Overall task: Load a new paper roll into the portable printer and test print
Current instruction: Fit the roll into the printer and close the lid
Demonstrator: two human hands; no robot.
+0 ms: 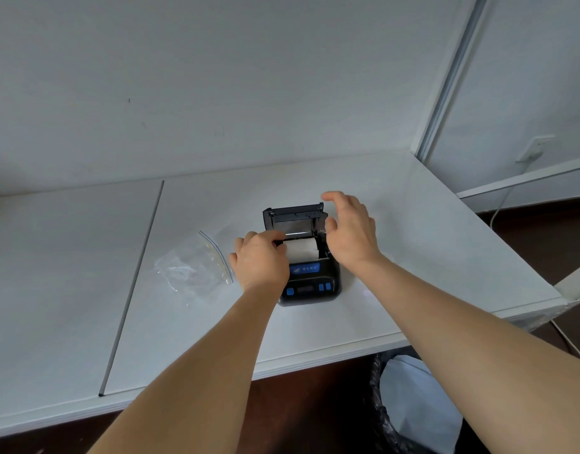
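On the white surface (396,257), near its right end and toward the front edge, sits a small black portable printer (310,286) with blue buttons and a blue label on its front panel. Its lid (293,214) is swung up and back, standing open behind the paper bay. Inside the bay lies a white paper roll (300,250), its curved top showing between the two hands. At the roll's left end the left hand (261,260) rests over the printer's left side, its fingers curled down at the edge of the bay; whether they actually pinch the roll or only touch it cannot be told. Just right of the open lid the right hand (349,231) hovers with fingers loosely spread and slightly bent, holding nothing, its thumb near the lid's right hinge. Left of the printer, a clear zip bag (193,267) lies flat and crumpled. Below the front edge of the surface, a bin with a black liner (383,417) stands on the dark floor.
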